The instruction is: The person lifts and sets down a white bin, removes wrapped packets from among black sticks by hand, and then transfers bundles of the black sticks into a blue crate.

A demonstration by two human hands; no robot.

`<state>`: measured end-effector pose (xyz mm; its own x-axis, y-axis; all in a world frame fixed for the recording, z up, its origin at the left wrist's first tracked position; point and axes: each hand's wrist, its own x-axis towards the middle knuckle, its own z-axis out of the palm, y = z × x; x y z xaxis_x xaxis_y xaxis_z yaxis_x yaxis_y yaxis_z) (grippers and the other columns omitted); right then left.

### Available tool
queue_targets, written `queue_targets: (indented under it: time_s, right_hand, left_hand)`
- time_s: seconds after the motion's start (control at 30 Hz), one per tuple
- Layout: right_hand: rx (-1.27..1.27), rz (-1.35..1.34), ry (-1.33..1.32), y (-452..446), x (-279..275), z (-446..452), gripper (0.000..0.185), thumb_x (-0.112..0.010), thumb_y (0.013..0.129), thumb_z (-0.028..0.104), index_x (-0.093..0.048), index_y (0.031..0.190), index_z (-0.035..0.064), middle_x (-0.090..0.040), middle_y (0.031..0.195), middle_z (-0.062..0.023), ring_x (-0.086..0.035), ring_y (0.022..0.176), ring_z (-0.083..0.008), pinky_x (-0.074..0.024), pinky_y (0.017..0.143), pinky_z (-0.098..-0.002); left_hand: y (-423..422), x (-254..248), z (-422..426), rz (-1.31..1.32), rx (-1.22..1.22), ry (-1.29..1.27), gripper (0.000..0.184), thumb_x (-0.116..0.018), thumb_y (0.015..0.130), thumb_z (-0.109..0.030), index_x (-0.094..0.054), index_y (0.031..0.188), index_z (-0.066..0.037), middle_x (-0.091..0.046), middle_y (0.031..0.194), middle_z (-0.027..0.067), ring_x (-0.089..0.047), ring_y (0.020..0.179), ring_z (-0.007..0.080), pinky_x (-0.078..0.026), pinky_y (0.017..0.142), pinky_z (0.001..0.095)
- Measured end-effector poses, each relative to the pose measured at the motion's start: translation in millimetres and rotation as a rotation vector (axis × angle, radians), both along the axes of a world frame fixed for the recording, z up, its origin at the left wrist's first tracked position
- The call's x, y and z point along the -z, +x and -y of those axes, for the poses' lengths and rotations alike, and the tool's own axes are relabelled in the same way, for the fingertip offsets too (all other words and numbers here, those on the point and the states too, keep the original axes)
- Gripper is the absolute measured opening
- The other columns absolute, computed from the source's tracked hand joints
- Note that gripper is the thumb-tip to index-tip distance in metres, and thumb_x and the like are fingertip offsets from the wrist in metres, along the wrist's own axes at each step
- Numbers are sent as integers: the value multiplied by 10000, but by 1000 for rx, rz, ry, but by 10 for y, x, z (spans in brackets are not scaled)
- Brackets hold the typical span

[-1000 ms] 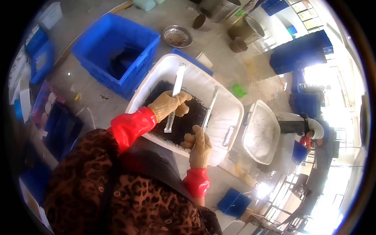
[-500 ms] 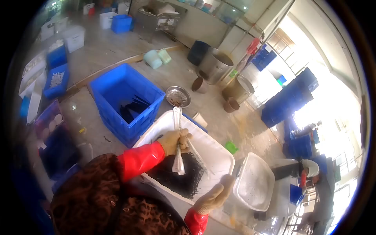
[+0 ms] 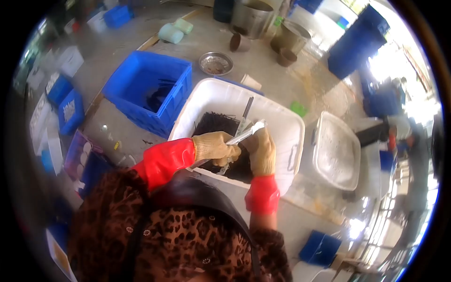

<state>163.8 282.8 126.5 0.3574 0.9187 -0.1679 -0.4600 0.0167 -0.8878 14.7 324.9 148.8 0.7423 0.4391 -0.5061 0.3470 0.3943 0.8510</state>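
Observation:
My left hand [image 3: 216, 147], in a tan glove with a red sleeve, is closed round pale, shiny strips [image 3: 244, 133] over the white tub [image 3: 286, 141]. Close on its right, my right hand [image 3: 260, 148], gloved alike, has its fingers bent at the upper end of the strips; its fingertips are partly hidden. A thin dark strip [image 3: 248, 107] stands out above the hands, and a pale piece hangs below my left hand. Many thin dark strips [image 3: 216, 123] lie in the tub beneath both hands.
A blue crate [image 3: 178, 105] with dark pieces inside stands left of the tub. Beyond the tub are a metal bowl [image 3: 216, 63] and large metal pots [image 3: 251, 19]. A white lid-like tray [image 3: 336, 150] lies right; a person [image 3: 376, 134] is farther off.
My right hand has come from the tub's lower right side to the strips beside my left hand. The strips in my left hand have turned from upright to slanting right.

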Motion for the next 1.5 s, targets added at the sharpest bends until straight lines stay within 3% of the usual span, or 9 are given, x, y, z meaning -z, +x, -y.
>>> queue_targets:
  time_s: [0.27,0.6,0.73,0.97,1.07,1.13,1.3,1.4,1.5]
  right_hand:
    - [-652,28,-87,431,13,-471,313,-501,798,175,-528,956,-95,-585,729,-123,-563,665,-167,-455,615,-253]
    - [-408,-160,80,673,112,-678,213,-501,805,143,-526,834,-66,-549,672,-105,-522,588,-197,-452,578,-294]
    - [-135,-726,260,1222,755,-1003,154,-473,822,128,-452,697,41,-444,611,-31,-436,555,-172,-426,566,-316]
    - [409,-278,-295,1359,1257,-532,225,-528,711,212,-450,577,49,-443,554,-48,-394,456,-162,-327,426,-271]
    - [-50,906,-354,1381,2263,-25,200,-518,718,251,-487,677,57,-450,535,-64,-435,434,-185,-353,390,-279]
    - [234,-70,-730,925,1634,-24,126,-491,707,142,-435,619,70,-336,461,-16,-349,360,-135,-282,329,-268]
    - [246,-54,-600,218,1556,128,205,-438,713,170,-394,539,72,-353,482,20,-296,406,-70,-233,374,-219]
    - [394,-242,-739,-187,1295,60,394,-553,736,77,-439,1081,-75,-536,808,-106,-518,616,-140,-443,538,-238]
    - [484,-199,-781,-421,1201,-85,342,-548,740,70,-469,1045,-64,-535,810,-88,-514,629,-131,-436,551,-231]
  left_hand:
    - [311,28,-24,-165,135,-34,196,-503,719,-147,-591,769,21,-534,652,55,-428,429,102,-371,428,229]
    - [436,206,-84,-104,62,-212,212,-495,689,-112,-579,770,66,-534,568,98,-510,466,145,-417,461,250]
    - [365,254,-74,-261,126,-174,185,-498,717,-102,-591,771,48,-545,592,99,-503,464,137,-406,431,240]
    - [176,113,-495,-167,-162,101,216,-422,771,-109,-593,775,23,-495,488,72,-378,338,79,-291,331,219]
    - [88,283,-1036,-49,-25,517,233,-413,801,-135,-574,820,31,-497,493,82,-503,433,132,-454,463,260]
    - [169,188,-1480,-58,-84,259,213,-420,791,-113,-557,830,45,-508,513,83,-542,496,146,-492,536,271]
    - [562,324,-2809,-213,-86,421,192,-501,776,-170,-577,844,-7,-473,516,43,-470,427,130,-461,481,257]
    - [821,497,-3512,-582,-256,412,276,-562,776,-328,-589,762,-54,-476,533,14,-379,370,115,-372,384,245]
    - [775,632,-3734,-545,-394,356,266,-545,786,-279,-574,743,-18,-520,561,45,-441,392,144,-401,383,261]
